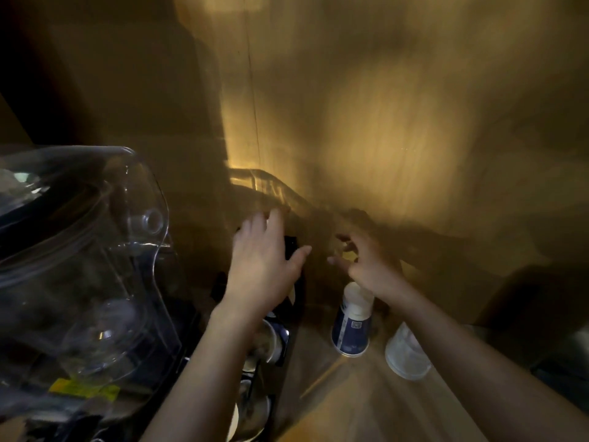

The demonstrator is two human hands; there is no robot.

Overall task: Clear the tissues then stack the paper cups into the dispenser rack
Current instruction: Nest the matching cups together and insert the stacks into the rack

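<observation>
The picture is dim and blurred by motion. My left hand [263,261] reaches forward over a black dispenser rack [288,317], fingers spread, holding nothing. My right hand [363,258] hovers to its right with curled, parted fingers, also holding nothing. An upside-down stack of blue and white paper cups [350,323] stands on the wooden counter just below my right wrist. A translucent upside-down cup [406,355] stands to the right of it, partly under my right forearm. More cups [266,342] show inside the rack below my left forearm. No tissues are visible.
A large clear plastic appliance with a lid [79,266] fills the left side, close to my left arm. A wooden wall [382,122] rises behind the counter [334,393]. A dark object [541,314] sits at the right edge.
</observation>
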